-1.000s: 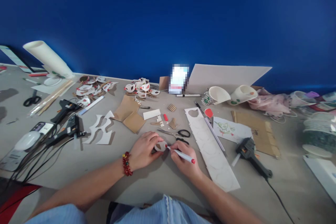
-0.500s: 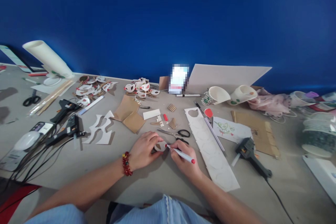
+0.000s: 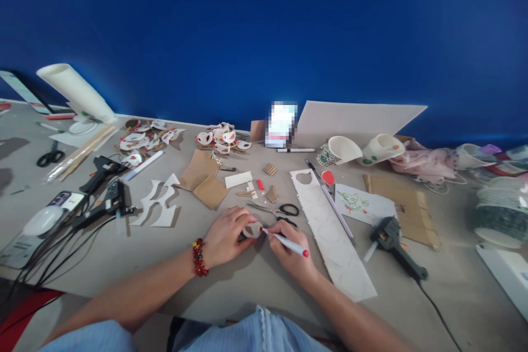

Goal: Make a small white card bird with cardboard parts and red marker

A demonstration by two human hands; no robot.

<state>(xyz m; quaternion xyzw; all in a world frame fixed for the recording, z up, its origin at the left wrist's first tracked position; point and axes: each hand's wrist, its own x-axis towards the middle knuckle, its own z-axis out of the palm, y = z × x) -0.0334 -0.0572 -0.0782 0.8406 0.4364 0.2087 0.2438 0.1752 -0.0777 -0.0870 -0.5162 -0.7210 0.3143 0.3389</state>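
Note:
My left hand (image 3: 226,235) pinches a small white paper bird (image 3: 252,230) with a brown wing patch, its thumb and fingers closed on the bird's left side. The bird's right end carries a red mark. In my right hand (image 3: 291,253) is a white marker (image 3: 292,245) with a red end, gripped like a pen. Its tip meets the red mark, or lies very close to it. Just beyond my hands are black-handled scissors (image 3: 287,210), partly hidden by my right fingers. A red marker cap (image 3: 260,184) lies farther back among small cardboard scraps.
Finished-looking paper birds (image 3: 223,137) are piled near the blue wall. Brown cardboard (image 3: 204,176) and white paper cutouts (image 3: 161,203) lie to the left, beside glue guns (image 3: 108,201) with cables. To the right are a white paper strip (image 3: 336,242) and another glue gun (image 3: 394,245).
Almost nothing differs. The marker's red end has shifted very slightly right and the view has moved a touch; both hands keep their hold.

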